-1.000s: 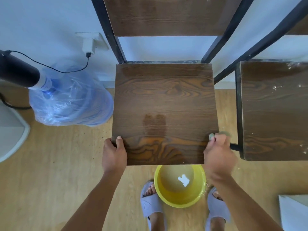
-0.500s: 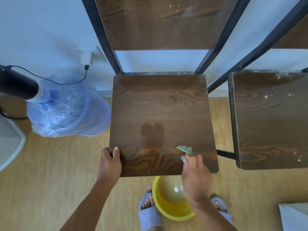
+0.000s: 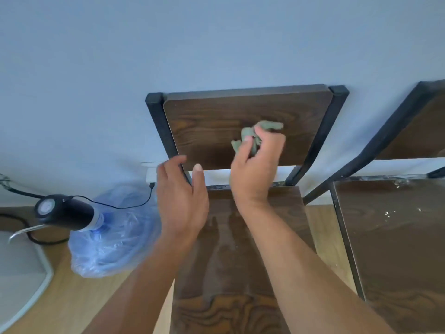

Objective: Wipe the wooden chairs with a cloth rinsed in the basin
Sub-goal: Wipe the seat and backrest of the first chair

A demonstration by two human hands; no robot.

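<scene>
A dark wooden chair with a black metal frame stands against the wall; its backrest [image 3: 207, 131] is in the middle of the view and its seat [image 3: 228, 273] runs down to the bottom edge. My right hand [image 3: 257, 169] holds a crumpled green cloth [image 3: 252, 136] against the backrest's right half. My left hand [image 3: 180, 201] is at the backrest's lower left corner, fingers curled around the black post, thumb in front. The basin is out of view.
A second wooden chair [image 3: 395, 237] stands close on the right, its seat speckled with white bits. On the floor at left lies a plastic-wrapped blue water bottle [image 3: 113, 235] with a black pump [image 3: 62, 210] and cable. A white object [image 3: 19, 273] sits at the far left.
The view has tilted up from the seat to the backrest. My right hand lifted the cloth from the seat's front edge to the backrest. My left hand left the seat's front corner for the left post.
</scene>
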